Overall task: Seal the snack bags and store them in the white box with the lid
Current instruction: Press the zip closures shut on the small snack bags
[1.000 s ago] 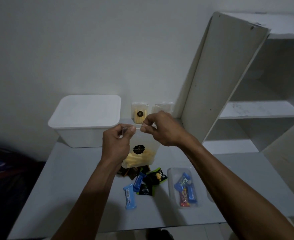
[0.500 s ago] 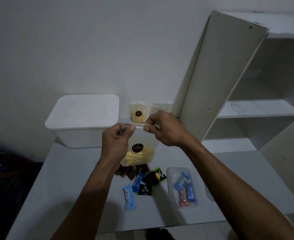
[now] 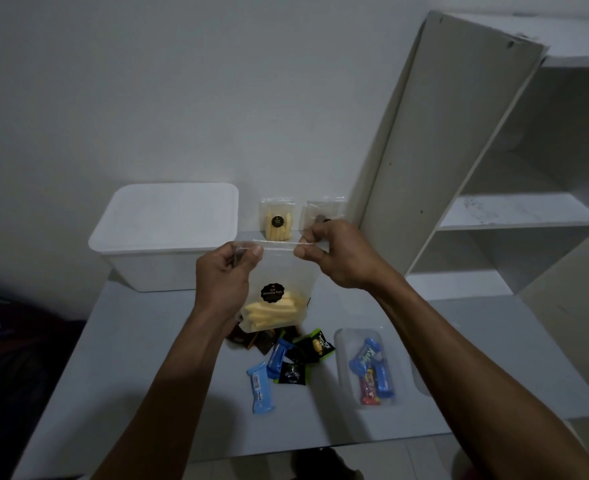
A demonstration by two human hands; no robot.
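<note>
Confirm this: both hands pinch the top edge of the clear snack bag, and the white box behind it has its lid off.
Wrong on the lid: the head view shows the white box with its lid on. Both the left hand and right hand do pinch the snack bag top.

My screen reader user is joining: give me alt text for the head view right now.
Both hands, left hand and right hand, pinch the top strip of a clear snack bag of yellow sticks above a grey table. The lidded white box sits behind; wrapped candies lie below.
</note>
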